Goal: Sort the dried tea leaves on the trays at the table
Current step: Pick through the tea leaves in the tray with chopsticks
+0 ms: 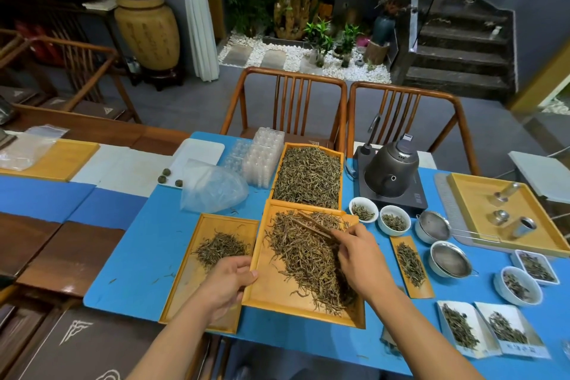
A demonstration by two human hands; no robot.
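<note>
The left hand point(229, 279) grips the left rim of the middle bamboo tray point(271, 293), which is heaped with dried tea leaves point(308, 253); the right hand point(357, 256) holds bamboo tweezers point(314, 224) over the heap, a fuller tray point(308, 174) behind and a sparser one point(197, 287) left

Three bamboo trays of loose tea: one gripped at its edge by the left hand point(229, 279), one small tray under that wrist, one heaped tray beyond the right hand point(357, 259). A fourth tray far right of it carries three metal canisters. Right of the right hand: three white bowls of leaves, two mesh strainers, one narrow scoop, one kettle. Two chairs beyond both hands
</note>
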